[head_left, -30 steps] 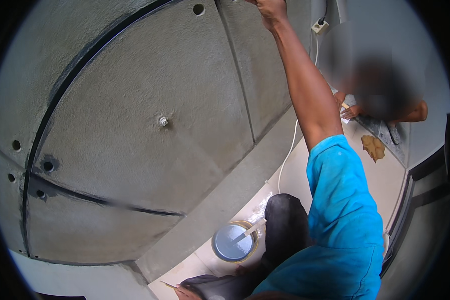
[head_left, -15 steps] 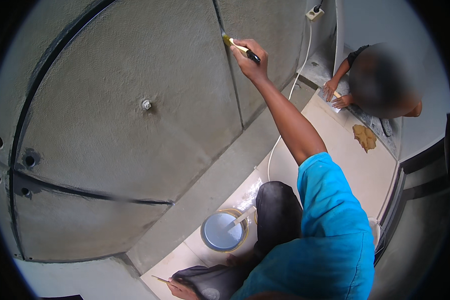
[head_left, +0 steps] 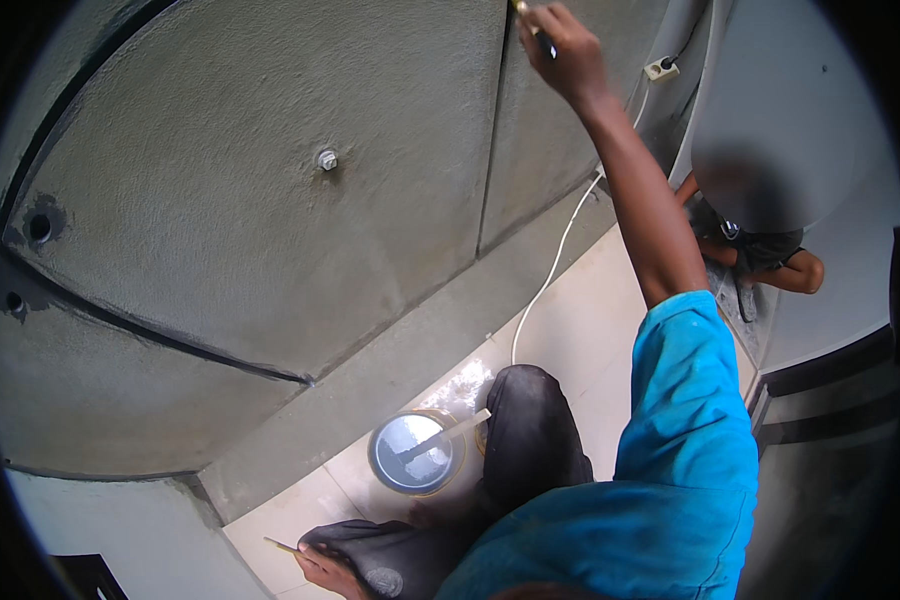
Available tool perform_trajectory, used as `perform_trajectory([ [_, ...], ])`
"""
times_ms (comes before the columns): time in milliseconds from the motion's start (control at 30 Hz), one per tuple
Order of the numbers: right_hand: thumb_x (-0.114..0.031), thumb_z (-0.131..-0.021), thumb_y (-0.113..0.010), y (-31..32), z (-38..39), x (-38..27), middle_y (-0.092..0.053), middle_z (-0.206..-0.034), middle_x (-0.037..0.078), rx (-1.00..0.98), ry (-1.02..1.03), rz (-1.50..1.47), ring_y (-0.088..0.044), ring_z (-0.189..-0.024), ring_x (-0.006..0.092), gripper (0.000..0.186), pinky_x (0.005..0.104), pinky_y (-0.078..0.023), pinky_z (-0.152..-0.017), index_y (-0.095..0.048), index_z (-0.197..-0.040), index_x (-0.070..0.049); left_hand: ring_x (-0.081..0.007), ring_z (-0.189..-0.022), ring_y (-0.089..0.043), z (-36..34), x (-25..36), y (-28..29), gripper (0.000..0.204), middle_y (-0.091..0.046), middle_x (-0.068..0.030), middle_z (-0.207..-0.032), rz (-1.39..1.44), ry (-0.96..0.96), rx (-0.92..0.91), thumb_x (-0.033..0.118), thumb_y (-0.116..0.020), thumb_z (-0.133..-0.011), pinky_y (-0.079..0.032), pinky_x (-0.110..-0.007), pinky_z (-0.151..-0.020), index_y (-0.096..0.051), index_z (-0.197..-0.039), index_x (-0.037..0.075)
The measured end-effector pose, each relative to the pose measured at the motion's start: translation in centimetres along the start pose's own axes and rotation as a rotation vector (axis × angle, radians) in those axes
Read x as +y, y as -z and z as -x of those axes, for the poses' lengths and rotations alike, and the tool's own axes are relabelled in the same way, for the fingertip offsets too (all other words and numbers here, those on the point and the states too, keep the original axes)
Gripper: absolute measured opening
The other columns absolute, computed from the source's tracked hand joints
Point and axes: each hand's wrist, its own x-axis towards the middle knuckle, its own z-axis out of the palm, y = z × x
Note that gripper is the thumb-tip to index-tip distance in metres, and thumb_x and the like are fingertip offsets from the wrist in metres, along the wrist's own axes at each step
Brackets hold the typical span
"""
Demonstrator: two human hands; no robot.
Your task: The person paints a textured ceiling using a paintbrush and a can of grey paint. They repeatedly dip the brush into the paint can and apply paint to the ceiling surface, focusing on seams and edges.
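My right hand [head_left: 570, 58] is closed around the dark handle of a paintbrush [head_left: 547, 45], raised high at the top of the view. The brush tip sits at the upper end of a dark vertical groove [head_left: 494, 140] in the grey plastered wall [head_left: 220, 200]; the top edge cuts the bristles off. Low on the left, beside my bent knee, my left hand [head_left: 330, 572] grips a thin pale stick [head_left: 282, 546]. Between my legs and the wall stands a bucket [head_left: 373, 462] of grey liquid, with a flat stirring stick [head_left: 467, 423] leaning in it.
A white cable [head_left: 560, 245] runs over the tiled floor [head_left: 570, 320] up to a socket block [head_left: 661, 69]. Another person [head_left: 760, 225] crouches at the right, partly behind my arm. A bolt [head_left: 327, 159] juts from the wall. A ledge [head_left: 370, 345] runs along its base.
My right hand has moved up and to the right with the paintbrush. The view has shifted, and the other person has straightened from leaning over the floor. The left hand keeps its stick.
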Motion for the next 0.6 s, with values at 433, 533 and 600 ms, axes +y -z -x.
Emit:
perform_trajectory([
  [433, -0.012, -0.084, -0.076, 2.3, -3.8, -1.3, -0.065, -0.088, 0.015, -0.094, -0.048, -0.036, -0.067, -0.074, 0.0351, 0.019, 0.0418, -0.053, -0.063, -0.063, -0.096, -0.005, -0.0274, -0.072, -0.048, 0.3, 0.4, 1.1, 0.041, -0.05, -0.0143, -0.078, -0.077, 0.02, -0.036, 0.03, -0.041, -0.107, -0.042, -0.04, -0.066, -0.051, -0.088, -0.005],
  [533, -0.013, -0.084, -0.077, 2.3, -3.5, -1.4, -0.064, -0.085, 0.016, -0.16, -0.087, -0.024, -0.065, -0.073, 0.0373, 0.02, 0.0443, -0.052, -0.063, -0.06, -0.091, -0.005, -0.0473, -0.08, -0.056, 0.6, 2.3, 1.6, 0.039, -0.06, -0.0303, -0.087, -0.356, -0.066, -0.055, 0.025, -0.044, -0.106, -0.046, -0.051, -0.072, -0.06, -0.097, -0.009],
  [600, -0.014, -0.083, -0.078, 2.2, -5.9, -0.5, -0.064, -0.083, 0.016, -0.06, -0.072, -0.012, -0.065, -0.073, 0.0378, 0.021, 0.0447, -0.052, -0.063, -0.06, -0.09, -0.005, -0.0472, -0.08, -0.056, 0.1, -0.7, 1.7, 0.04, -0.06, -0.0304, -0.087, -0.508, -0.253, -0.036, 0.026, -0.043, -0.106, -0.046, -0.051, -0.072, -0.06, -0.097, -0.009],
])
